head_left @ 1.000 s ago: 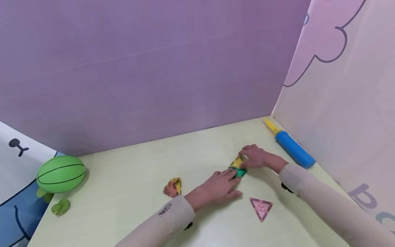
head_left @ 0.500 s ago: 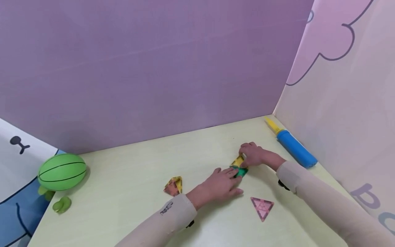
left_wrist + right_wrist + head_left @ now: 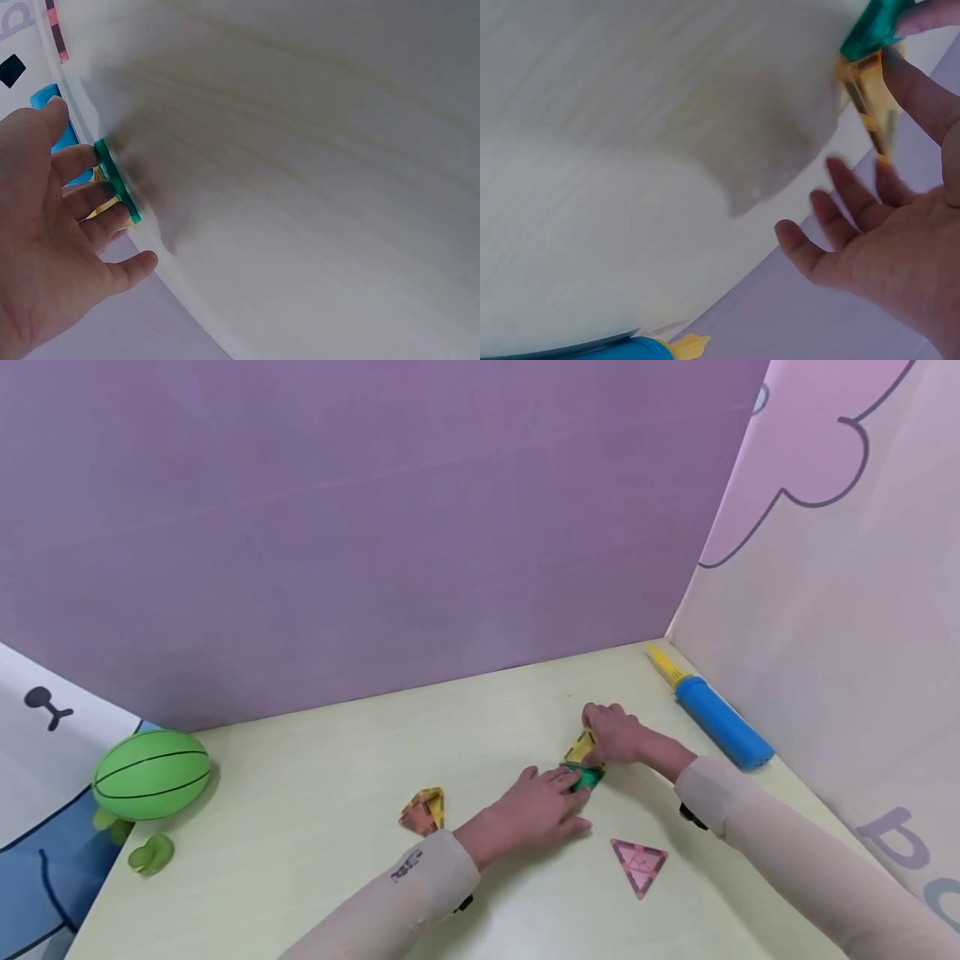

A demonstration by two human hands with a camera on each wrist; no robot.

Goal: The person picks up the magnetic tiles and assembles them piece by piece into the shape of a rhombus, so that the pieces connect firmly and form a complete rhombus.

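Observation:
A yellow triangular magnetic tile (image 3: pixel 578 749) meets a green triangular magnetic tile (image 3: pixel 591 777) along one edge. My left hand (image 3: pixel 531 811) lies over the green tile, fingertips pressing on it and thumb held apart. The right hand (image 3: pixel 619 735) pinches the yellow tile between thumb and index finger. In the right wrist view the yellow tile (image 3: pixel 871 97) stands at an angle to the green one (image 3: pixel 871 31), and the other fingers are spread away from it. From the left wrist view, the green tile (image 3: pixel 118 181) shows edge-on beneath the fingertips.
Left of the left hand sits a small cluster of yellow and orange tiles (image 3: pixel 423 811). A pink triangular tile (image 3: pixel 640 866) lies nearer the front. A blue pump (image 3: pixel 720 720) rests by the right wall; a green ball (image 3: pixel 152 775) and a small green toy (image 3: pixel 152 855) are at the left.
My right hand has shifted slightly, and the yellow tile in it looks tilted up more steeply. The left hand stays on the green tile. The head view has turned a little.

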